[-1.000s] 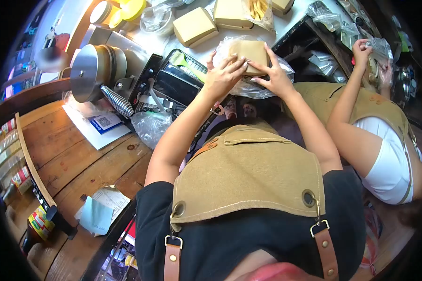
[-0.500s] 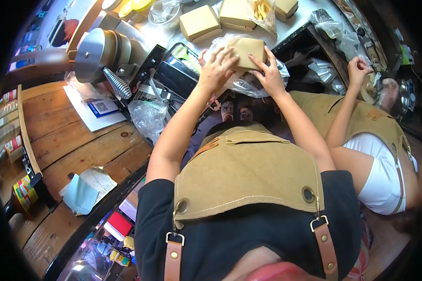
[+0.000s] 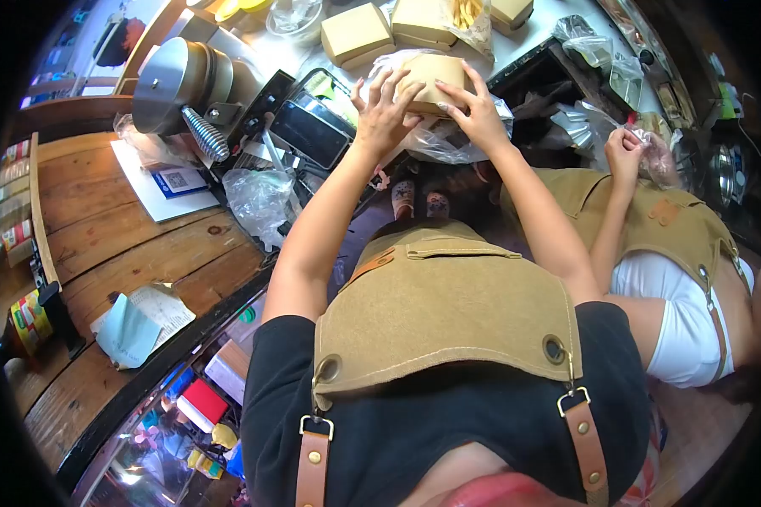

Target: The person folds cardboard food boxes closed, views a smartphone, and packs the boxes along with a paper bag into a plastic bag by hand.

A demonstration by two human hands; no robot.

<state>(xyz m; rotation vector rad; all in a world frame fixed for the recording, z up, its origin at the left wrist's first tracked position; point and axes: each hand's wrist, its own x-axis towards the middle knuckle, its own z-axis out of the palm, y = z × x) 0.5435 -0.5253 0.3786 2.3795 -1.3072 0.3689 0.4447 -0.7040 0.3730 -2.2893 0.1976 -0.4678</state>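
Note:
A closed brown cardboard box (image 3: 435,74) rests on a crumpled clear plastic bag (image 3: 452,144) at the counter's front edge. My left hand (image 3: 385,110) is at the box's left side, fingers spread and slightly curled, with the thumb apart. On the right side, my right hand (image 3: 480,117) grips the box, its fingers and thumb lying on the top and front corner. Whether the left fingertips touch the box is hard to tell. Behind it stand more brown boxes (image 3: 357,34) and a paper bag of fries (image 3: 467,21).
A co-worker's hands (image 3: 630,154) handle clear plastic at the right. Left of my arms are a round metal press (image 3: 171,86), a black tray with a phone-like slab (image 3: 311,133), a plastic bag (image 3: 258,203), papers (image 3: 135,328) and a bottle (image 3: 27,325).
My left hand has come off the box top to its left side, and the box has shifted slightly left and up. The co-worker's hands have come together around the plastic.

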